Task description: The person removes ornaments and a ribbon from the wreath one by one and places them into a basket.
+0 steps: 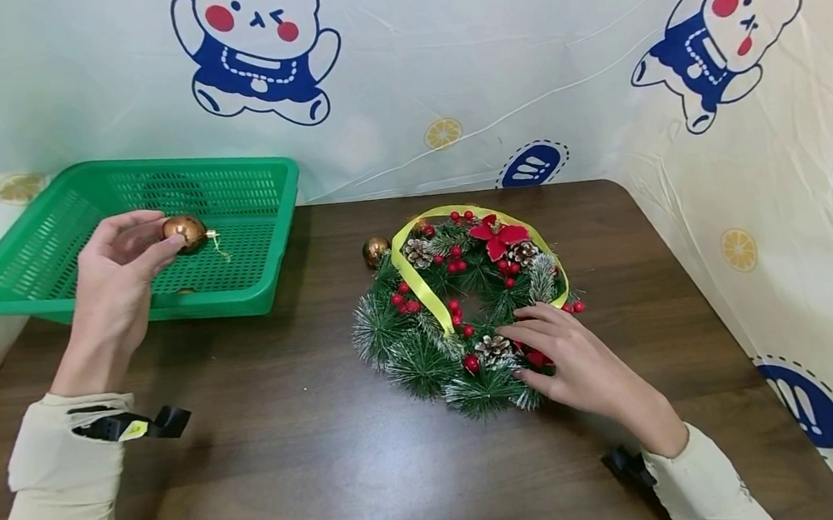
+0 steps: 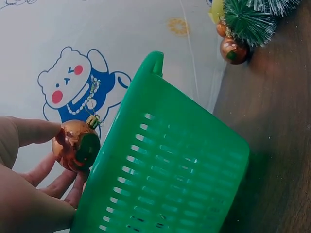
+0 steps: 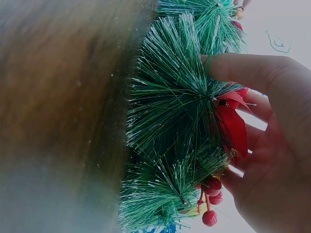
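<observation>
Left hand is pinching a copper bauble over the green basket, far left; right hand is resting, fingers relaxed, on the near right side of the wreath. Wreath, round, is lying right of the bauble, right hand nearer. Brown table is supporting basket and wreath; printed sheeting is lining far side

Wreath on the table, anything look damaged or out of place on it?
No damage stands out on the wreath. Mildly odd: a copper bauble sits outside its ring, upper left in the head view, perhaps loose; I can't tell whether it's attached.
</observation>
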The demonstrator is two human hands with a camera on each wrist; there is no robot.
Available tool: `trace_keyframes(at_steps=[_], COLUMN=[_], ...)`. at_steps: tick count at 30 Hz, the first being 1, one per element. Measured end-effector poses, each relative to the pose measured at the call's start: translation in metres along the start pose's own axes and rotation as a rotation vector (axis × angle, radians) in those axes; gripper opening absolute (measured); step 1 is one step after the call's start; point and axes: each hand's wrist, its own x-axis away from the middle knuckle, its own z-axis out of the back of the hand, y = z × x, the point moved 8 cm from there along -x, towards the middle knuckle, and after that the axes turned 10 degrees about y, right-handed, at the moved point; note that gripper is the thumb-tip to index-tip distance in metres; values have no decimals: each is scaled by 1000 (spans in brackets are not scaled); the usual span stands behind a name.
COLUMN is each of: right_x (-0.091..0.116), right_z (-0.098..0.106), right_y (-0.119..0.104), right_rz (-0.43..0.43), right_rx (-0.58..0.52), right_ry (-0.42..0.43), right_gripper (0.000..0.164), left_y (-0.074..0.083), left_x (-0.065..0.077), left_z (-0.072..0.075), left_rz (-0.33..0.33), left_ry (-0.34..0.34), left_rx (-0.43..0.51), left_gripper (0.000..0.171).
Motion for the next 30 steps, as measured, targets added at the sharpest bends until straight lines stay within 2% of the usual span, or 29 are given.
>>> trace_keyframes(at_steps=[11, 30], right_x=[-1, 0], right_z=[0, 0], right_y=[-1, -1], right_rz=[11, 11], right_rx=[-3, 4], right_ry=[2, 5], right_gripper=[52, 53], left_y=[1, 0], left_x=[2, 7], left_z=[0, -13], left_rz=[-28, -39], left_ry=[-42, -62], left_rx=[23, 7], left_gripper=[41, 41])
